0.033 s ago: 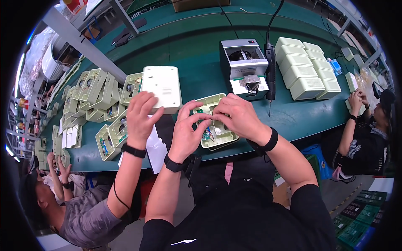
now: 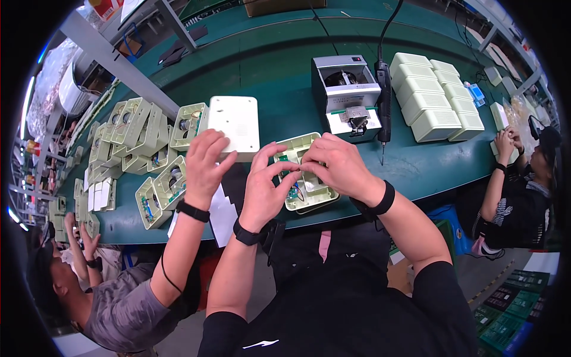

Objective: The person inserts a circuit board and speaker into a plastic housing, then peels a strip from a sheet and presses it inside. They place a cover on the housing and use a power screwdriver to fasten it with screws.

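Right in front of me lies an open pale-green plastic housing (image 2: pixel 312 201) with a green circuit board (image 2: pixel 293 190) and thin wires inside. My left hand (image 2: pixel 267 187) reaches over its left side, thumb and forefinger pinched together. From the right, my right hand (image 2: pixel 336 160) brings its pinched fingertips against the left ones above the housing. Whatever is between the fingertips is too small to make out. Just left of my hands, a co-worker's hand (image 2: pixel 205 163) touches a pale housing with its flat face up (image 2: pixel 235 125).
Behind my work stands a grey screw-feeder machine (image 2: pixel 345 89), with a black electric screwdriver (image 2: pixel 384 101) hanging beside it. Closed pale housings (image 2: pixel 425 101) are stacked at right. Open housings with speakers (image 2: pixel 134 128) crowd the left. Another person (image 2: pixel 517 190) works at far right.
The co-worker's hand and the flat-faced housing have shifted slightly to the right. My own hands stay in the same pinch over the open housing.
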`<state>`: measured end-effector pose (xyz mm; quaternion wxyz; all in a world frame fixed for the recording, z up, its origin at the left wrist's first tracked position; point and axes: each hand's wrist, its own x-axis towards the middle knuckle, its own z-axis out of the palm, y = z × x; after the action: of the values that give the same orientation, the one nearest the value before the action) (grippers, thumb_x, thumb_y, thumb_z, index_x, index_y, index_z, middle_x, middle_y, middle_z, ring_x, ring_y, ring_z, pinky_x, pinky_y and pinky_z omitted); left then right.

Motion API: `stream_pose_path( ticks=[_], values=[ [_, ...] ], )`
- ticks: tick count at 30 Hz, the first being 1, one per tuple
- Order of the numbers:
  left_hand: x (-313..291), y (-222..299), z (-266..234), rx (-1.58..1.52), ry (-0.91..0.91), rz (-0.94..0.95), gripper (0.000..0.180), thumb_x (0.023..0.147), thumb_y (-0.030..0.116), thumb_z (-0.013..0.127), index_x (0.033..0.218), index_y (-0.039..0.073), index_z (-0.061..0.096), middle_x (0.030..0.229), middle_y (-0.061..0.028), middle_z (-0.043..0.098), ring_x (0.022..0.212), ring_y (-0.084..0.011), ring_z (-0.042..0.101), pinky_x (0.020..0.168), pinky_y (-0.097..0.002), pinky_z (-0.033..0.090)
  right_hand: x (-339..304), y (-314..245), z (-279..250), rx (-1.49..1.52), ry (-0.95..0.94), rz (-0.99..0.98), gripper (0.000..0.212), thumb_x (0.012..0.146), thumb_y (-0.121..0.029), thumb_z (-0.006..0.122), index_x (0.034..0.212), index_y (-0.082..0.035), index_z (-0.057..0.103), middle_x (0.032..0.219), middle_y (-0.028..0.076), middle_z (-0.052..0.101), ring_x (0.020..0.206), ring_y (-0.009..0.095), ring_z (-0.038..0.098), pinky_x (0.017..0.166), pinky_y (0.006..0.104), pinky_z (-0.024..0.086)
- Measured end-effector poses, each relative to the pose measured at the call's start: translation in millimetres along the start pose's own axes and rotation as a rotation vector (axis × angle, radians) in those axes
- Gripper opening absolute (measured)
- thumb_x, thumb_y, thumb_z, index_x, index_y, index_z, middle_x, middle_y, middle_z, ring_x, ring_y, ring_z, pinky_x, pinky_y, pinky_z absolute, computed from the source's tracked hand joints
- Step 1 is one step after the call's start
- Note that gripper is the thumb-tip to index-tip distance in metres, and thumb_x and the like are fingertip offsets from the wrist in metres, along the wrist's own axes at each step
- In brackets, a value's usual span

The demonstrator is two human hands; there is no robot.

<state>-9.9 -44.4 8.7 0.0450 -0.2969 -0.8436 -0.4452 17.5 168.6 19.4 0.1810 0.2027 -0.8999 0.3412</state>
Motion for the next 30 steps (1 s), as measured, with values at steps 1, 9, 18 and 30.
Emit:
stream_pose_path(
  ticks=[1, 9, 18, 30],
  values=[
    [-1, 0, 0, 0.046, 0.017, 0.032, 0.011, 0.088, 0.01, 0.078, 0.098, 0.006, 0.077, 0.13, -0.0111, 0.064, 0.136, -0.0345, 0.052, 0.111, -0.0444, 0.044, 0, 1, -1, 0.0, -0.029, -0.005, 0.009, 0.085, -0.013, 0.079, 0.091, -0.008, 0.076, 0.084, 0.004, 0.065, 0.085, 0.025, 0.062, 0.07, 0.0388, 0.052],
    [-6, 6, 4, 0.128, 0.095, 0.03, 0.013, 0.084, 0.01, 0.082, 0.096, 0.01, 0.078, 0.128, -0.0103, 0.065, 0.135, -0.0358, 0.054, 0.11, -0.0467, 0.045, -3, 6, 4, -0.041, -0.031, -0.109, 0.009, 0.084, -0.012, 0.078, 0.091, -0.007, 0.074, 0.087, 0.004, 0.065, 0.086, 0.025, 0.062, 0.071, 0.0384, 0.053],
    [-5, 6, 1, 0.126, 0.072, 0.037, 0.015, 0.083, 0.006, 0.081, 0.098, 0.009, 0.079, 0.131, -0.0111, 0.064, 0.136, -0.0366, 0.054, 0.111, -0.0455, 0.045, -5, 7, 3, -0.073, 0.017, -0.17, 0.01, 0.082, -0.011, 0.08, 0.088, -0.008, 0.073, 0.088, 0.002, 0.064, 0.086, 0.024, 0.062, 0.071, 0.0379, 0.053],
    [-11, 9, -6, 0.154, 0.006, 0.083, 0.01, 0.083, 0.01, 0.081, 0.093, 0.01, 0.08, 0.133, -0.0111, 0.064, 0.138, -0.0369, 0.052, 0.11, -0.0465, 0.045, -11, 4, -3, -0.029, -0.06, -0.195, 0.011, 0.081, -0.012, 0.08, 0.089, -0.008, 0.072, 0.09, 0.003, 0.063, 0.087, 0.025, 0.06, 0.073, 0.0384, 0.054]
  ],
)
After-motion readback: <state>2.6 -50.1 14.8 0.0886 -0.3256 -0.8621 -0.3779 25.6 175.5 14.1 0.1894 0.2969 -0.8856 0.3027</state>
